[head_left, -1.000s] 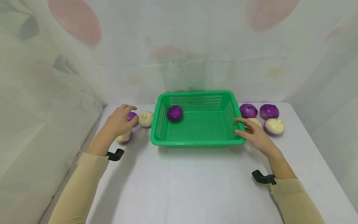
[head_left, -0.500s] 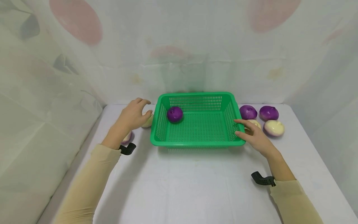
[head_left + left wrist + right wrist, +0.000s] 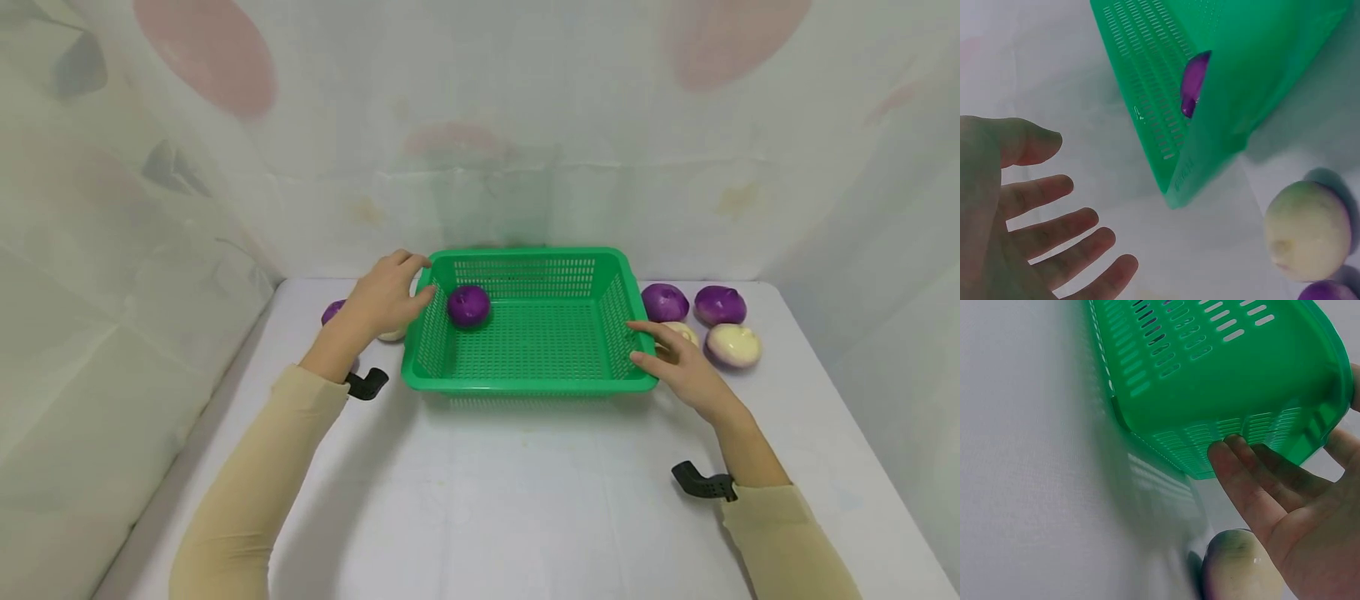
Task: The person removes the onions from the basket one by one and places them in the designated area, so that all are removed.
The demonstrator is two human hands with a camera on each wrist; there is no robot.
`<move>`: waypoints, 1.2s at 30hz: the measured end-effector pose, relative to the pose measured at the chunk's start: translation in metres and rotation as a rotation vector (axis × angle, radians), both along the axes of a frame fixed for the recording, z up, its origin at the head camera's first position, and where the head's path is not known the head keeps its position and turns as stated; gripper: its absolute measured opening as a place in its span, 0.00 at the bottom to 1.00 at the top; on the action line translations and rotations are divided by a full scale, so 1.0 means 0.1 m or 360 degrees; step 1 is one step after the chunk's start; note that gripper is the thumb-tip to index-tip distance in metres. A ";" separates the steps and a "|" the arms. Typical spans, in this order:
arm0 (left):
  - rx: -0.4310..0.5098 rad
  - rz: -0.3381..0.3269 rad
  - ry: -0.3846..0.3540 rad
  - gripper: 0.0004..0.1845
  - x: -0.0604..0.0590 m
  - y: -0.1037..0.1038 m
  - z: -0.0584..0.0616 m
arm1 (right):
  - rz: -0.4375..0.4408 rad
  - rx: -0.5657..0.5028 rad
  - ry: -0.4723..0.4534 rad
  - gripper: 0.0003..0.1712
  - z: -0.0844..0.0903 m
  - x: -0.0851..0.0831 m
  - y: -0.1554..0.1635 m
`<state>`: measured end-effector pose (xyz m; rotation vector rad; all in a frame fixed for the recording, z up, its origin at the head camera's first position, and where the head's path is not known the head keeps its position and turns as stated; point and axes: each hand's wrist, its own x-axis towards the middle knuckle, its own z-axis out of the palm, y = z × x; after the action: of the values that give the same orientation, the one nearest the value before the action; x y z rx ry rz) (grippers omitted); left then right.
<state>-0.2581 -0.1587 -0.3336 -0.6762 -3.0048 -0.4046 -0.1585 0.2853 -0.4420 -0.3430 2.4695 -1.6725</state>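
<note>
A green plastic basket [image 3: 529,385] stands in the middle of the white table, with one purple turnip [image 3: 469,307] inside at its left. My left hand [image 3: 389,293] hovers at the basket's left rim with fingers spread and nothing held; in the left wrist view a gap separates it from the basket. On the opposite end, my right hand [image 3: 692,372] holds the right rim, thumb and forefinger over the edge. The right wrist view has its other fingers [image 3: 1244,481] along the outer wall. A cream turnip [image 3: 392,336] is partly hidden beneath my left hand.
Left of the basket, a purple turnip [image 3: 332,312] shows behind my left wrist. Right of it lie two purple-side-up turnips [image 3: 720,305] and two cream-side-up ones [image 3: 734,345], one partly behind my right hand. A patterned cloth wall [image 3: 480,200] rises behind.
My left hand has moved right, from over the left turnips to the basket's left rim, still empty. My right hand has stayed on the right rim.
</note>
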 end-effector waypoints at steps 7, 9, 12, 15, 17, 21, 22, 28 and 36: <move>-0.0006 -0.0051 -0.0007 0.27 -0.07 0.16 0.03 | -0.0008 0.0002 0.0009 0.34 0.02 0.00 0.00; -0.0005 -0.0061 -0.0011 0.27 -0.09 0.21 0.04 | -0.0010 0.0003 0.0012 0.34 0.03 0.00 0.00; -0.0020 -0.0075 -0.0022 0.27 -0.13 0.29 0.05 | -0.0012 -0.0002 0.0015 0.34 0.03 0.00 0.00; -0.0044 -0.0085 -0.0037 0.28 -0.18 0.36 0.05 | -0.0010 -0.0006 0.0009 0.34 0.03 0.01 -0.01; -0.0053 -0.0088 -0.0047 0.28 -0.21 0.40 0.04 | -0.0007 -0.0011 0.0005 0.34 0.03 0.01 -0.01; -0.0078 -0.0070 -0.0065 0.28 -0.26 0.45 0.00 | -0.0004 -0.0006 0.0006 0.34 0.01 0.00 -0.01; -0.0083 -0.0064 -0.0066 0.28 -0.28 0.47 -0.01 | -0.0003 -0.0003 0.0008 0.34 0.01 0.00 -0.01; -0.0147 -0.0011 -0.0070 0.29 -0.38 0.57 -0.14 | -0.0001 0.0000 0.0026 0.34 0.00 -0.01 -0.01; -0.0276 0.0094 -0.0124 0.30 -0.44 0.72 -0.28 | 0.0002 0.0005 0.0023 0.34 -0.01 -0.02 0.00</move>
<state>-0.3018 -0.0862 -0.3619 -0.5930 -3.1521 -0.1726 -0.1600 0.2852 -0.4434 -0.3573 2.4812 -1.6716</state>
